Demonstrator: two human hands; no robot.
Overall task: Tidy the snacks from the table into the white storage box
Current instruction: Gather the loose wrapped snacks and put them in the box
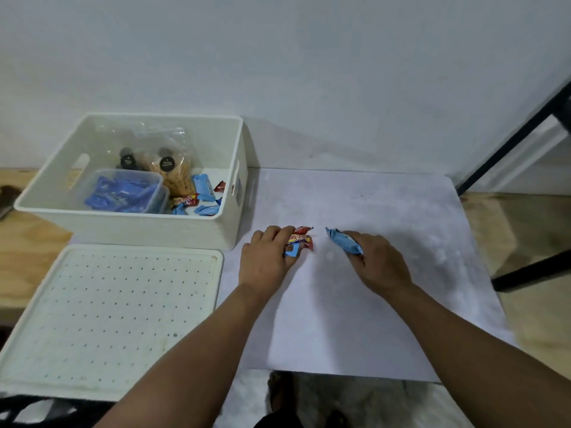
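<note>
The white storage box [145, 225] stands open at the back left of the table. Inside it lie a clear tub of blue packets [123, 189], two clear bags of snack sticks [173, 168] and several small blue and red wrapped snacks [204, 196]. My left hand [267, 261] rests on the white sheet just right of the box, its fingers closed on red wrapped candies [301, 240]. My right hand [378, 261] is a little further right, holding a blue wrapped snack [344, 240] just above the sheet.
The box's white perforated lid [108, 310] lies flat in front of the box. A white sheet [386, 217] covers the wooden table [27, 245]. A black frame [525, 125] leans at the far right. The table's front edge is close to me.
</note>
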